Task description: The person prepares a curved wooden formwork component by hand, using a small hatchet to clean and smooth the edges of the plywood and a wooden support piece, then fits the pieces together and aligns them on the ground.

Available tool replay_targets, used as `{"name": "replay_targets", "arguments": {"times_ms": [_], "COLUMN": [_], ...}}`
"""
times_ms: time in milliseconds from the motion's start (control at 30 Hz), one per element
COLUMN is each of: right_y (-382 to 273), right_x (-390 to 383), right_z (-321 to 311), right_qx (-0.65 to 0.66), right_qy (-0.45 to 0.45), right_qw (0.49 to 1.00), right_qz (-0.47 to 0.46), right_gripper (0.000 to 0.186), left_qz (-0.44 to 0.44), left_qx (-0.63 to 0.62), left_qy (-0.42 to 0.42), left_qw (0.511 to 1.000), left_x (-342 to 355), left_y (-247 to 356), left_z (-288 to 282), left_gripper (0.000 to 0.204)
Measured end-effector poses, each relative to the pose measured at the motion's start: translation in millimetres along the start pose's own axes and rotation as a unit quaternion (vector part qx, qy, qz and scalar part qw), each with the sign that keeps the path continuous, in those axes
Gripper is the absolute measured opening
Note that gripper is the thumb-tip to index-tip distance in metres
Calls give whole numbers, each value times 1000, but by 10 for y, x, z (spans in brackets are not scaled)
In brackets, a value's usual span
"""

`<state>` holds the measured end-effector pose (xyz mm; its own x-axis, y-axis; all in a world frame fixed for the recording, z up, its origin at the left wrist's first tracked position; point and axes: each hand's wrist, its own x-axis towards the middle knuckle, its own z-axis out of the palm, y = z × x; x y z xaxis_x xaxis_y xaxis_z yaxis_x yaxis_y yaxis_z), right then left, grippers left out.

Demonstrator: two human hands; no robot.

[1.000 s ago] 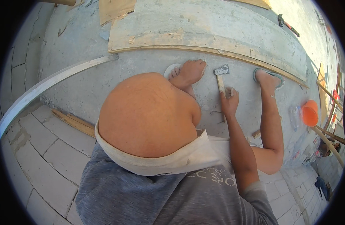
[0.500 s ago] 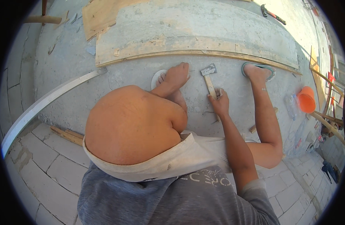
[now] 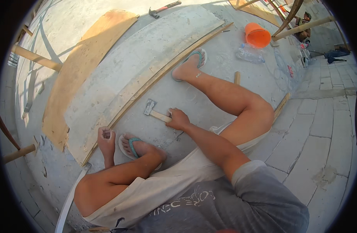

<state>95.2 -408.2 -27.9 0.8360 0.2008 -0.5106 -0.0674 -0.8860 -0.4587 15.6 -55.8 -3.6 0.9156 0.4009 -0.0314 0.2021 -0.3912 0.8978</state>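
My right hand [image 3: 178,119] grips the wooden handle of a small hammer [image 3: 152,109], whose metal head rests on the grey concrete slab [image 3: 209,77]. Left of it, my left hand [image 3: 106,139] is curled into a fist beside the lower end of a long curved wooden strip [image 3: 155,77]. Whether the fist holds something small is hidden. My feet wear teal flip-flops: one foot [image 3: 139,148] is right beside my left hand, the other [image 3: 189,64] is further up against the strip. I squat with my knees bent.
A plywood sheet [image 3: 81,73] lies beyond the raised concrete band. A claw hammer [image 3: 163,8] lies at the top. An orange bucket [image 3: 257,35] and a plastic bottle [image 3: 248,55] sit upper right. Another person [image 3: 303,23] crouches far right. Paving tiles [image 3: 322,128] lie to the right.
The view has swung round, and my knee no longer fills the middle. My left hand has come into sight at the wooden strip. My right hand still holds the hammer.
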Motion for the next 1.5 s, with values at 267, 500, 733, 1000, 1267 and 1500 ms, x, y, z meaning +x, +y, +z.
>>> {"name": "replay_targets", "arguments": {"times_ms": [267, 500, 733, 1000, 1267, 1500], "right_y": [-107, -397, -724, -784, -875, -1120], "right_x": [32, 245, 846, 1158, 1322, 1290], "right_z": [133, 39, 97, -27, -266, -64], "right_qx": [-20, 200, 434, 600, 666, 587], "right_qy": [-11, 128, 138, 201, 187, 264], "right_qw": [1000, 970, 878, 757, 715, 753], "right_qz": [17, 59, 147, 163, 97, 137], "right_gripper": [48, 52, 52, 43, 35, 54], "left_qz": [32, -10, -122, -60, 46, 76], "left_qx": [112, 233, 201, 94, 250, 380], "left_qy": [56, -107, -258, -211, -180, -54], "left_qw": [992, 967, 937, 971, 950, 920], "left_x": [262, 474, 1679, 2999, 3727, 4013], "left_y": [298, 1977, 2126, 1194, 544, 150], "left_z": [-1691, -2481, -2339, -186, 1035, 1464], "left_gripper": [26, 28, 27, 34, 34, 33]}}
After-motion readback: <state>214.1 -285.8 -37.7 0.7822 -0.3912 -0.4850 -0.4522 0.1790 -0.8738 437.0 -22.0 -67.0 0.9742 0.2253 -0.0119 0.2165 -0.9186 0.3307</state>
